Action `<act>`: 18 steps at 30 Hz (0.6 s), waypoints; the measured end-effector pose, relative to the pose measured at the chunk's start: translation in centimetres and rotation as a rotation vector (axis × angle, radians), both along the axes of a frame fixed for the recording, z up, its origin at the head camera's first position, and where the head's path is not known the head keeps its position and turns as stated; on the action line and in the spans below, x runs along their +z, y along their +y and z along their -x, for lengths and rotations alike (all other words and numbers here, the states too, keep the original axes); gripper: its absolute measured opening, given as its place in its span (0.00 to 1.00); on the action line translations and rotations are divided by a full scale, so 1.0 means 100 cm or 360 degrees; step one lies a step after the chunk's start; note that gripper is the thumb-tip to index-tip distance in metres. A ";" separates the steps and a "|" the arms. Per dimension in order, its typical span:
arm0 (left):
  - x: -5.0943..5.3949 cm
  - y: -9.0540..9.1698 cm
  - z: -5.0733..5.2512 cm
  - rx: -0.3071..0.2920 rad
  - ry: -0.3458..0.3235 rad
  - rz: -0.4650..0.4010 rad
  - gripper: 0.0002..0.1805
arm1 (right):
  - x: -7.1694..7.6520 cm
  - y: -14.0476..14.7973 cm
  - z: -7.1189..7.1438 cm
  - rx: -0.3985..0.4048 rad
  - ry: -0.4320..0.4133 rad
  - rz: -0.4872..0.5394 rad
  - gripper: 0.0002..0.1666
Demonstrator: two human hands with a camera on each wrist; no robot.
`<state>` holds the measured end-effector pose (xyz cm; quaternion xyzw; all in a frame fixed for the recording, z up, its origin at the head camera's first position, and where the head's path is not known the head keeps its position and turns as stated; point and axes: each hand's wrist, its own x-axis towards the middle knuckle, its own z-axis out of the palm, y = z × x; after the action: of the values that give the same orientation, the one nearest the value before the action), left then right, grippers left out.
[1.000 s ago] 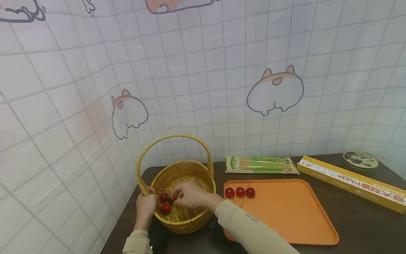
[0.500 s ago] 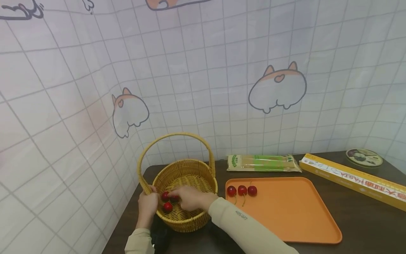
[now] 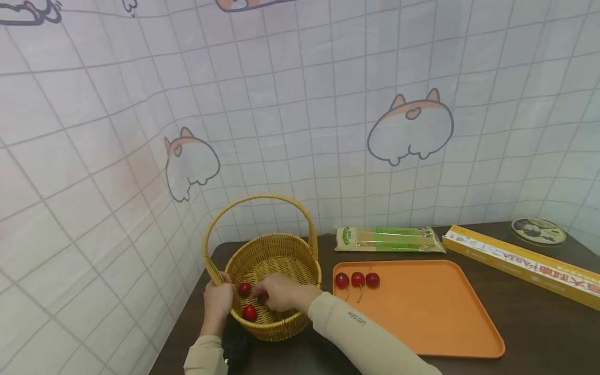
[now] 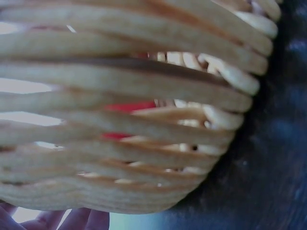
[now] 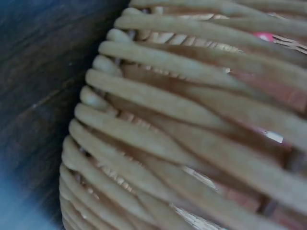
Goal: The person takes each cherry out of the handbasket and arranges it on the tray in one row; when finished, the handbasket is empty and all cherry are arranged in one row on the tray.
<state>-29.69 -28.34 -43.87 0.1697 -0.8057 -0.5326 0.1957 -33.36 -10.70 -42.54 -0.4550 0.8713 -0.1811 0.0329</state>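
In the head view, a yellow wicker basket (image 3: 276, 330) with a tall arched handle holds a red cherry (image 3: 245, 289) and another red cherry (image 3: 249, 312) at its left side. My left hand (image 3: 217, 302) grips the left rim at the foot of the handle. Inside the basket, my right hand (image 3: 280, 292) has its fingers curled round a dark red cherry (image 3: 263, 297), which they partly cover. The left wrist view shows the basket wall (image 4: 120, 124) close up, with fingers of the left hand (image 4: 72, 220) at the bottom. Basket weave (image 5: 158, 115) fills most of the right wrist view.
Right of the basket lies an orange tray (image 3: 422, 312) with three cherries (image 3: 358, 279) along its upper left. Behind are a noodle packet (image 3: 389, 239), a long yellow pasta box (image 3: 520, 265) and a round tin or lid (image 3: 538, 231). A gridded curtain (image 3: 290, 104) hangs behind the table.
My right index finger, stretched toward the upper cherry half a second ago, has drawn back and curled. The lower cherry has shifted slightly nearer the front rim. My left hand keeps its grip.
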 end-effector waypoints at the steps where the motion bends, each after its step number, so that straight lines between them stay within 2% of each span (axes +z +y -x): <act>1: 0.000 0.000 0.000 0.0001 0.0002 0.0000 0.07 | 0.000 0.001 0.001 0.0013 0.0004 0.0003 0.18; 10: -0.001 0.003 0.002 0.0009 0.0015 0.0000 0.09 | 0.010 0.021 0.000 0.0012 -0.0045 0.0031 0.17; 18: 0.000 0.001 0.000 0.0014 0.0011 -0.0014 0.09 | 0.020 0.032 -0.011 -0.0068 -0.0169 0.0186 0.16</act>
<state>-29.64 -28.28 -43.88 0.1723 -0.8019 -0.5360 0.2000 -32.30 -7.47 -40.55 -0.4271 0.8658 -0.2563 0.0485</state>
